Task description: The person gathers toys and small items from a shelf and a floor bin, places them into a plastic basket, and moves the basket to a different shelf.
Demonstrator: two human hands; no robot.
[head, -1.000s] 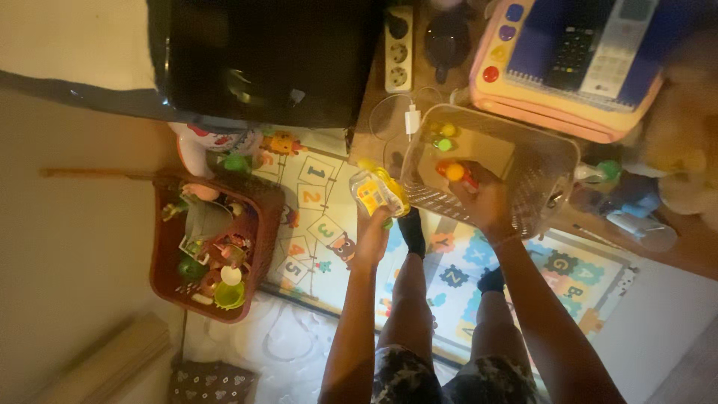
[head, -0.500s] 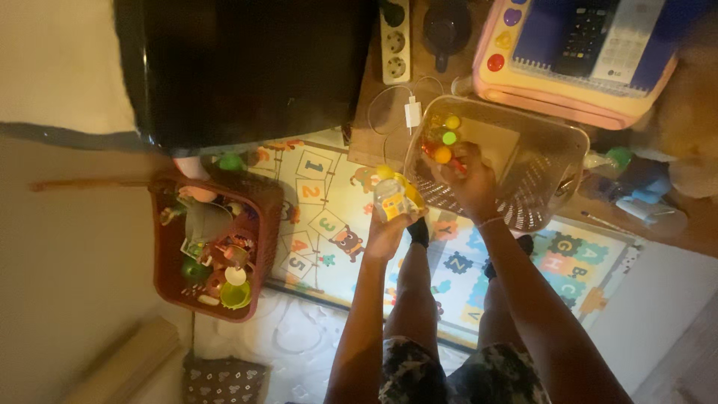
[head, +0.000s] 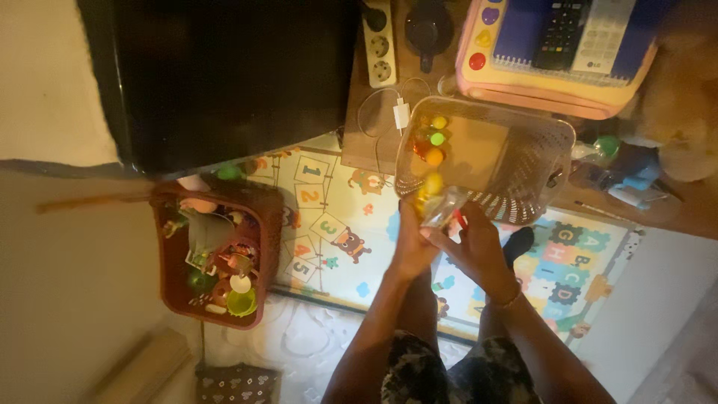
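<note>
Yellow toy point(head: 434, 200), partly clear plastic, sits between both hands just below the near rim of the clear basket point(head: 538, 161). Left hand point(head: 413, 243) grips toy from below, fingers wrapped on it. Right hand point(head: 473, 243) closes on toy's right side, a small red bit at its fingertips; exact hold on that bit hard to tell, blurred. Hands together, touching at toy. Basket rests on wooden shelf point(head: 658, 213), tilted toward the person, holds coloured balls point(head: 434, 146) in its left corner: yellow, green, orange, red. Behind basket, pink-and-blue toy console point(head: 557, 78) with two remotes point(head: 580, 34) on top. White charger point(head: 401, 116) and power strip point(head: 378, 41) left of basket, beside black TV point(head: 224, 75). Under the hands, number-and-letter play mat point(head: 329, 217) on floor, the person's legs and dark socks over it. Brown basket point(head: 213, 254) full of toys well apart to the left. Plush toy point(head: 684, 105) at far right.
</note>
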